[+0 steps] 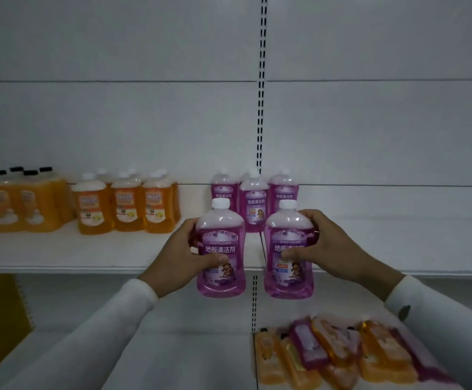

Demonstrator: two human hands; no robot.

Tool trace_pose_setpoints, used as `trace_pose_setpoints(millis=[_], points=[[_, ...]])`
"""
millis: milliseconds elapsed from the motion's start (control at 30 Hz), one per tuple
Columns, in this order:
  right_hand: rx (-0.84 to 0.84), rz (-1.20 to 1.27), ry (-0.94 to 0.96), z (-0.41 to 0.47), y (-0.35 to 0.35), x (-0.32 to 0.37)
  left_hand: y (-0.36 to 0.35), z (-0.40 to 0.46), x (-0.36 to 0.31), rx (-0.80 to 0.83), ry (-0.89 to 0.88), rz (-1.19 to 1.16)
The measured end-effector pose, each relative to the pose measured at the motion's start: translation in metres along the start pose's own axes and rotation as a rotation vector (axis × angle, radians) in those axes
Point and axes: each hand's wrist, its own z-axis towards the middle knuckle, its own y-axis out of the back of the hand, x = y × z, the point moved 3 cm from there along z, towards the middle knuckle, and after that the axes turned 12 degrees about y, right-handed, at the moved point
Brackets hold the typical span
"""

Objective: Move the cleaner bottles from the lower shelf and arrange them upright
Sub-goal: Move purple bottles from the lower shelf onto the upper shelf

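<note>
Your left hand (pixel 182 256) grips one purple bottle (pixel 220 249) and your right hand (pixel 320 246) grips the other purple bottle (pixel 288 249). Both stand upright, in front of the upper shelf (pixel 88 254) edge, below the purple row (pixel 254 198) behind.

Glossy clear-plastic bottles of purple cleaner (pixel 220 249) carry smooth white plastic caps (pixel 220 203); the white shelf board (pixel 88 257) looks matt; white sleeves (pixel 111 322) are soft cloth.

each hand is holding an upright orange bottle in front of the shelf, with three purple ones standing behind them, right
Not quite: the head view shows the left hand and right hand each holding an upright purple bottle, not orange. Three purple bottles do stand behind on the shelf.
</note>
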Motion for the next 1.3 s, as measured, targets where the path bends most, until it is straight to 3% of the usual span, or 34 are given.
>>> trace_pose_setpoints(millis=[167,467,867,1300], points=[[-0.127,-0.042,0.011,0.047,0.01,-0.009,0.019,0.06,-0.005,-0.058,-0.036,0.019],[-0.251,-0.114,-0.095,0.095,0.019,-0.076,0.013,0.141,0.044,-0.086,0.021,-0.032],[-0.15,-0.149,-0.029,0.156,0.029,-0.132,-0.008,0.211,0.061,-0.048,0.039,-0.008],[-0.069,-0.057,0.031,0.171,0.036,-0.158,-0.02,0.213,0.053,-0.106,0.163,0.024]])
